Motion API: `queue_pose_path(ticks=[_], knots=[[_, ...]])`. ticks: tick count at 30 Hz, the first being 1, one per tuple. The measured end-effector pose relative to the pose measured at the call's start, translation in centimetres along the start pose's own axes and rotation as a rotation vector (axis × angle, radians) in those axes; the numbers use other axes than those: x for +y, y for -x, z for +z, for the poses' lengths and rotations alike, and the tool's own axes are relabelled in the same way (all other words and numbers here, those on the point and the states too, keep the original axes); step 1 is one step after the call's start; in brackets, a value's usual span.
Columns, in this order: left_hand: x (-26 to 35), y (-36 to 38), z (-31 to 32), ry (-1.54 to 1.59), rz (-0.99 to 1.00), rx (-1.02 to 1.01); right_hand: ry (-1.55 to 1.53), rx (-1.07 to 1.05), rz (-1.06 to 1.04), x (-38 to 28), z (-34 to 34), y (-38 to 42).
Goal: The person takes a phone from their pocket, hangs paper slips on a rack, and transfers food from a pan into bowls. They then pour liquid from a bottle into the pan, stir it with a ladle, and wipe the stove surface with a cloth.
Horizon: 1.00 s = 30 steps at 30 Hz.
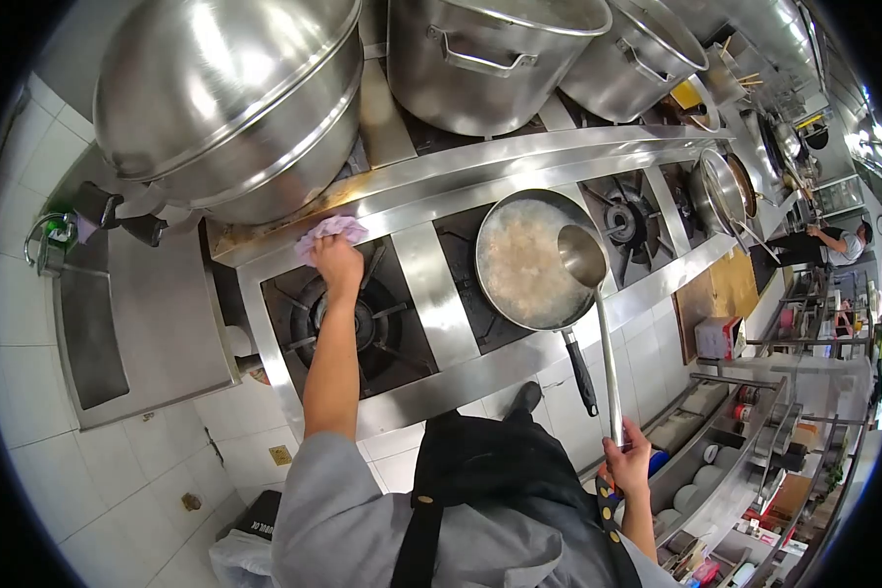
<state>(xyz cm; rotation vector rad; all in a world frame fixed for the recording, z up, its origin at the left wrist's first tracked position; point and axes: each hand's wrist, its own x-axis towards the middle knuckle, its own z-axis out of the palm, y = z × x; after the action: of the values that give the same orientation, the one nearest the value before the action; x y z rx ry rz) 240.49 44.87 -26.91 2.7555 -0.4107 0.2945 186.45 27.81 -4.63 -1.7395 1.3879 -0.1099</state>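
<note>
My left hand (338,265) is closed on a light purple cloth (325,235), pressing it against the stove's back ledge above the left burner (355,323). Low on the right, my right hand (628,457) grips the end of a long-handled metal ladle (583,257). The ladle's bowl is over the right part of a black frying pan (484,284). Cloudy, bubbling liquid with pale brown bits in it fills much of the pan, which sits on the middle burner with its black handle (580,372) pointing toward me.
Large steel pots (490,73) and a big domed vessel (235,98) stand along the back. To the right are a bare burner (622,220) and another pan (717,191). A sink (93,333) is at left, shelves (720,470) at right. A co-worker (833,243) stands far right.
</note>
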Motion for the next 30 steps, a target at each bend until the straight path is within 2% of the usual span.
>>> queue_pose_path(ticks=[2,4,6,8,9,11,13,14,15,16,18,22,26,29,30], knots=[[1.4,0.2,1.6,0.118,0.189,-0.044,0.016,-0.014,-0.023,0.6,0.0,-0.7],[4.8,-0.5,3.1,0.307,0.366,-0.26,0.027,-0.014,-0.065,1.1,0.1,-1.5],[9.9,-1.9,7.2,0.495,0.601,-0.413,0.012,-0.051,-0.072,1.3,0.1,-2.4],[15.5,-2.3,6.7,0.458,0.779,-0.409,0.021,-0.034,-0.134,1.2,0.6,-3.7],[16.4,-3.1,6.3,0.469,0.778,-0.395,0.044,-0.02,-0.167,1.1,0.3,-4.1],[16.5,-3.1,5.7,0.342,0.602,-0.595,0.126,-0.022,-0.181,0.3,-0.8,-4.2],[14.0,-1.5,3.1,0.167,0.567,-0.486,0.207,-0.043,-0.258,0.5,-2.0,-5.6],[12.2,-1.0,4.0,0.221,0.502,-0.464,0.284,-0.045,-0.331,0.8,-2.5,-6.2],[11.1,0.9,3.2,0.208,0.424,-0.415,0.324,-0.051,-0.424,0.6,-3.2,-7.1],[10.4,3.1,3.0,0.191,0.421,-0.418,0.313,-0.065,-0.423,1.1,-3.9,-8.2],[8.9,7.3,2.3,0.224,0.415,-0.405,0.38,-0.025,-0.606,2.5,-4.8,-11.2],[10.1,17.8,-0.4,0.216,0.307,-0.431,0.376,-0.077,-0.726,2.5,-6.4,-15.9],[12.4,28.3,-1.9,0.263,0.271,-0.369,0.354,-0.239,-0.652,2.4,-7.3,-18.8],[15.1,33.9,-3.0,0.301,0.25,-0.361,0.22,-0.351,-0.627,2.6,-8.4,-19.9],[16.3,35.3,-3.0,0.272,0.176,-0.338,0.029,-0.558,-0.346,1.0,-8.9,-19.5]])
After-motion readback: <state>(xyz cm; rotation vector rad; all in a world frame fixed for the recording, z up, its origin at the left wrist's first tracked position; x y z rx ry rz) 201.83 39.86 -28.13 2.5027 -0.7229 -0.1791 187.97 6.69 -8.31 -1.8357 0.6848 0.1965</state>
